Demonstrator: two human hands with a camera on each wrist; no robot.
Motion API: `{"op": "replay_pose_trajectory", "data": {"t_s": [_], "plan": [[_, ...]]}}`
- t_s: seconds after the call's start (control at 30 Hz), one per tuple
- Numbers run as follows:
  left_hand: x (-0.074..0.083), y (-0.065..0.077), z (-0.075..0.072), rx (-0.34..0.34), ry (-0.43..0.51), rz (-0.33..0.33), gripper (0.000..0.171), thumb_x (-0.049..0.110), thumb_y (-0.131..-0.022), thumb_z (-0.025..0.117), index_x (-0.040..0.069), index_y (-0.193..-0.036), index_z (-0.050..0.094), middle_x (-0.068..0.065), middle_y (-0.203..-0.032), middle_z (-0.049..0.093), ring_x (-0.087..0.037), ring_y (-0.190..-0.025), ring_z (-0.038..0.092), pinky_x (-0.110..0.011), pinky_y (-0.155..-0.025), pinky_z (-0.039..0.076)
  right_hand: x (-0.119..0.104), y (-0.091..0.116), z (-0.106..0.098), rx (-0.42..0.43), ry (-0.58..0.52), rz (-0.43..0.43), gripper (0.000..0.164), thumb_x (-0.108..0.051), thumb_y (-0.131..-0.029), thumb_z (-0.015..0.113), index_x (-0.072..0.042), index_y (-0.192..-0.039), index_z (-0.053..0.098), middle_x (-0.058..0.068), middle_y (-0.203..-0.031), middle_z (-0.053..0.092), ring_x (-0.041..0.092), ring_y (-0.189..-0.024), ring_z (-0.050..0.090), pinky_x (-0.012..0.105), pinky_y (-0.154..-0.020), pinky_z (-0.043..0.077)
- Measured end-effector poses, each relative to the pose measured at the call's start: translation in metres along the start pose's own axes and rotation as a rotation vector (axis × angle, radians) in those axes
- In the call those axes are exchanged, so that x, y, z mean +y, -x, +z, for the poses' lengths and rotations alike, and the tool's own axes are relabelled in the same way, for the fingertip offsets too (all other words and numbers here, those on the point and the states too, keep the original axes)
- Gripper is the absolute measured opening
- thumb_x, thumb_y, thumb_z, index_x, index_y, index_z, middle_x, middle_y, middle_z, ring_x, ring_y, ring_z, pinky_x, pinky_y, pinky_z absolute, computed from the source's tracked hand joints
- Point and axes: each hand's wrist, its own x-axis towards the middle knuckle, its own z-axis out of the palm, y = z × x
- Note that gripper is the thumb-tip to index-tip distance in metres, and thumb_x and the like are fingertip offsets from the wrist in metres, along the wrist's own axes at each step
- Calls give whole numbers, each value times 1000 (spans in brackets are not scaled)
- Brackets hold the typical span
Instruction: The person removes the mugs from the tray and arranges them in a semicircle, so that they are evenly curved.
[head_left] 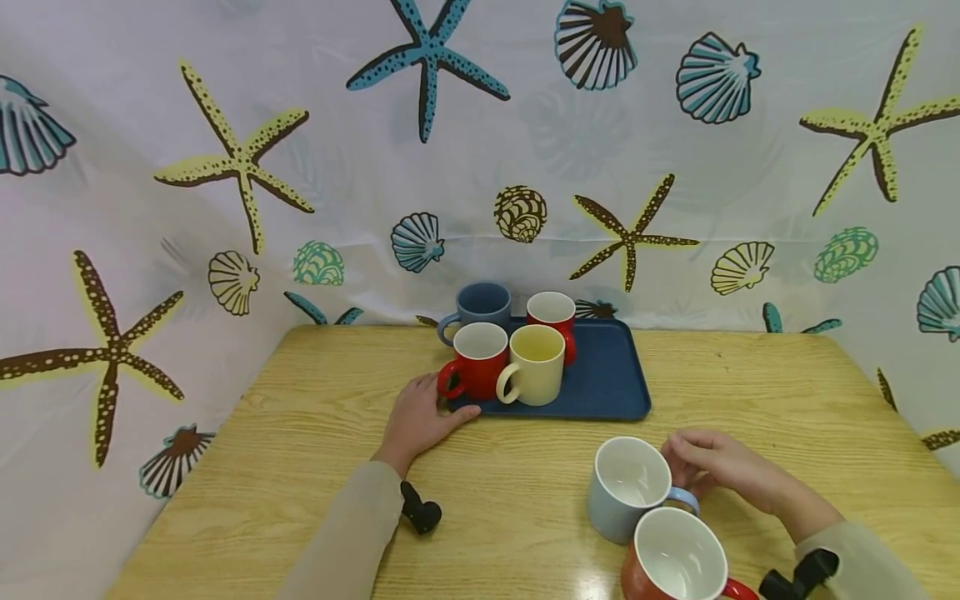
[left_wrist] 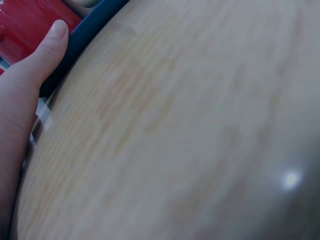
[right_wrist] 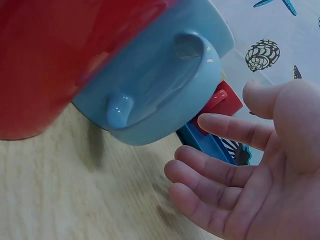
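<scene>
Beside the handle [head_left: 684, 498] of the pale blue mug [head_left: 617, 504], the fingers [right_wrist: 215, 167] of the right hand [head_left: 723, 467] are held loosely bent and spread, with nothing grasped and a gap left before the handle. At the near left corner of the tray [head_left: 603, 375], the left hand [head_left: 423, 421] is placed with its thumb laid against the front rim; its other fingers are largely hidden, so whether the tray is gripped cannot be told. The pale blue mug, stood upright on the table [head_left: 517, 483], is judged to be glazed ceramic: stiff, moderately heavy, slippery along its wall and easily chipped, hence best held by the handle. Nearer the person, a coral-red mug [head_left: 675, 558] is set close by; only whitish inner walls are seen in both. On the tray, four upright mugs are grouped toward the left: a dark blue mug [head_left: 483, 306] and a rear red mug [head_left: 551, 311] behind, a front red mug [head_left: 480, 367] and a cream mug [head_left: 538, 371] before them.
</scene>
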Motion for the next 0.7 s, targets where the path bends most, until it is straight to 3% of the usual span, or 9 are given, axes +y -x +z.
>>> {"op": "replay_pose_trajectory", "data": {"t_s": [0.47, 0.7], "plan": [[-1, 1, -2, -1, 6, 3, 95, 83, -68, 46, 13, -132, 49, -10, -126, 56, -32, -120, 43, -50, -103, 30, -13, -24, -16, 37, 23, 1, 49, -34, -101, 36, 11, -116, 48, 17, -99, 63, 29, -88, 62, 41, -73, 52], [0, 1, -2, 0, 16, 5, 94, 82, -69, 47, 13, -132, 50, -9, -125, 56, -32, -119, 43, -50, -102, 30, -28, -36, -22, 79, 3, -18, 52, -38, -100, 37, 9, -120, 46, 23, -104, 59, 34, -93, 62, 43, -78, 51]]}}
